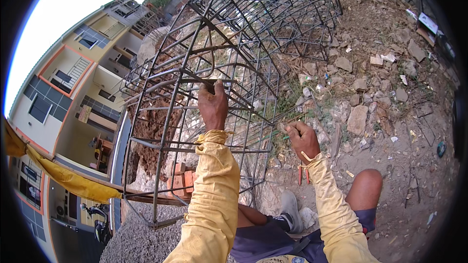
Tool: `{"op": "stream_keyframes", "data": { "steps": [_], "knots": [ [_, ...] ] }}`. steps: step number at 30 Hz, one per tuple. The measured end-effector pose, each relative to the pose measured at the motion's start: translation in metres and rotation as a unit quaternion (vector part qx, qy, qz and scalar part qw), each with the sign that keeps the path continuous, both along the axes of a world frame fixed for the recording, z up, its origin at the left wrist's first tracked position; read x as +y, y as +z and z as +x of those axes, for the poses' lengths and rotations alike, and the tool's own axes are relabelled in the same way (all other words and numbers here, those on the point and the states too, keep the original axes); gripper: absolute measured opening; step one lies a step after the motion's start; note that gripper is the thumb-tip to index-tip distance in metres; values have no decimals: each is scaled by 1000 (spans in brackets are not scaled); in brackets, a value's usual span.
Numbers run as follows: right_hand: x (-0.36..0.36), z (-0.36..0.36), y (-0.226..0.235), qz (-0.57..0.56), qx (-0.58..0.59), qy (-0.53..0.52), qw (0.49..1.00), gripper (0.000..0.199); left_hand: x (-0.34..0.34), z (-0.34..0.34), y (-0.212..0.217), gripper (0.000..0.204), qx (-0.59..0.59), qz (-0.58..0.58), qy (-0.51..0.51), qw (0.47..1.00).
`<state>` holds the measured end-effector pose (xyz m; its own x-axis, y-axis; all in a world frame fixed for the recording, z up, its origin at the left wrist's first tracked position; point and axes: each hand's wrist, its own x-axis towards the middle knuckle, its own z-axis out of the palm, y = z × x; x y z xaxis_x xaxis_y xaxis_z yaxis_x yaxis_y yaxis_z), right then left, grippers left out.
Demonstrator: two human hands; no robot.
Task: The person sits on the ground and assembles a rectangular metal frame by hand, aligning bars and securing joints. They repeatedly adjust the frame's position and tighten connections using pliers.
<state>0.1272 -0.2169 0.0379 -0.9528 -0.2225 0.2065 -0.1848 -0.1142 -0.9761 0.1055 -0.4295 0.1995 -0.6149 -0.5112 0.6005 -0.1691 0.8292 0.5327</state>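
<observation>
Left of the left hand (213,103) stand a yellow tarp (68,178) and a building (73,83), well apart and lower down. The left hand's grip is closed round a bar of the rebar cage (204,68), which rises ahead of and above both hands and runs off toward the upper right. The cage looks stiff and heavy, made of long steel bars crossed by thin square ties; it should not bend under a hand, and a long bar near a crossing, as the left hand has it, seems the firmest place to hold. The thin ties look likelier to flex. The bars are rusty and rough, so slipping seems unlikely, though wire ends could scratch. Below the left grip, seen through the cage, lie bricks (181,178). The right hand (302,139) is just beside the cage's near right edge, its grip pinched almost shut on what looks like thin wire (273,125); whether that wire is tied to the cage cannot be told. Just below the right grip lie red-handled pliers (303,174) on the ground, near a grey shoe (291,209). Right of that grip, rubble (358,117) covers the dirt and leaves little flat footing.
</observation>
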Motion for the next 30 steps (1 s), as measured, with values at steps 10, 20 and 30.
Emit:
{"op": "stream_keyframes", "data": {
  "steps": [10,20,30],
  "knots": [
    [2,-6,-19,16,-43,9,999,26,-14,-22,-17,24,30,-14,-35,999],
    [-73,-39,-7,184,-66,-75,978,47,-24,-20,-19,43,-31,-95,33,994],
    [-157,-135,61,39,92,60,993,41,-22,-26,-27,35,21,-53,-10,998]
  ]
}}
